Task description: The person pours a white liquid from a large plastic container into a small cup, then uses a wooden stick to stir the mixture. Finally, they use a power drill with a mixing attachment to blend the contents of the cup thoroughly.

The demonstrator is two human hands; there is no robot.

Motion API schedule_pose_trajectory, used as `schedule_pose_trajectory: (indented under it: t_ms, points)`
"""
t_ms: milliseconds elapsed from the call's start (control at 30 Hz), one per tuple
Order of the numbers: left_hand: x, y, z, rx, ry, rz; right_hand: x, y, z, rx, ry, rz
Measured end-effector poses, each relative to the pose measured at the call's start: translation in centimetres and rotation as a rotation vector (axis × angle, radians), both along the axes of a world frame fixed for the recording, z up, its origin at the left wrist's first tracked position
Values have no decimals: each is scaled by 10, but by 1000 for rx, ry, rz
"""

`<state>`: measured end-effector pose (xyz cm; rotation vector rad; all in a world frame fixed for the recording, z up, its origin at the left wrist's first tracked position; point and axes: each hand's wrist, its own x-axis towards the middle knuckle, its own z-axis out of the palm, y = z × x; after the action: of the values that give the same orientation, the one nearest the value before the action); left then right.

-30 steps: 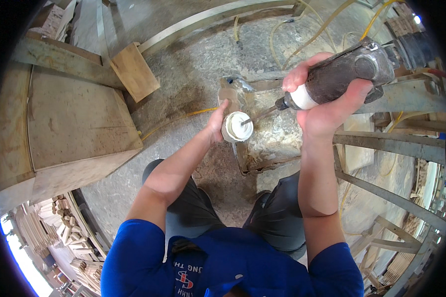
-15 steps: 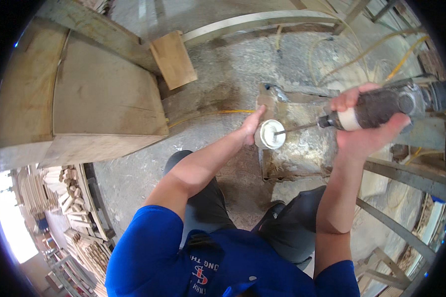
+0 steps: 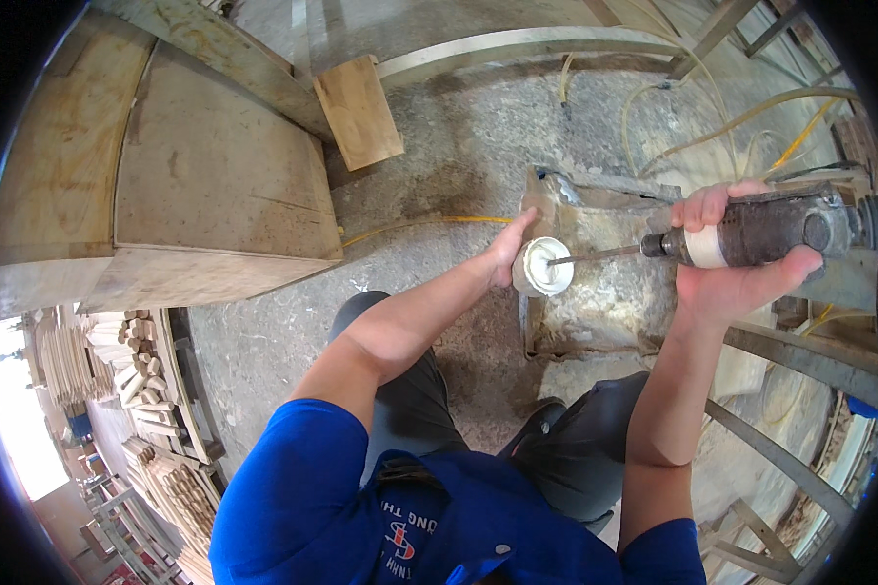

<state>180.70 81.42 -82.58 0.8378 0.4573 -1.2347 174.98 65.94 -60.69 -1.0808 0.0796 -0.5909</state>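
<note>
The person sits over a dusty concrete floor (image 3: 458,127), working above a grimy stone block (image 3: 605,283). The left hand (image 3: 510,252) wraps its fingers round a small white cup-shaped piece (image 3: 541,266), holding it sideways just over the block's left edge, open mouth turned to the right. The right hand (image 3: 737,273) is clenched around the body of a worn handheld rotary tool (image 3: 761,229), whose thin shaft (image 3: 595,255) reaches straight into the mouth of the white piece. To my eye the work wants the shaft kept level and centred in that opening, with light pressure, while the left fingers stay behind the rim and clear of the bit. Bracing the left wrist on the block would likely steady things. Yellow hoses (image 3: 741,117) loop across the floor beyond, and a large plywood box (image 3: 176,205) stands to the left.
</note>
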Motion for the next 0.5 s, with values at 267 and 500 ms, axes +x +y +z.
schedule_pose_trajectory:
  t_ms: [267,500]
  points:
    - [1,1,-13,-17,40,-18,3,2,-1,30,-46,8]
    - [2,3,-18,-28,84,-70,6,2,1,25,-34,-22]
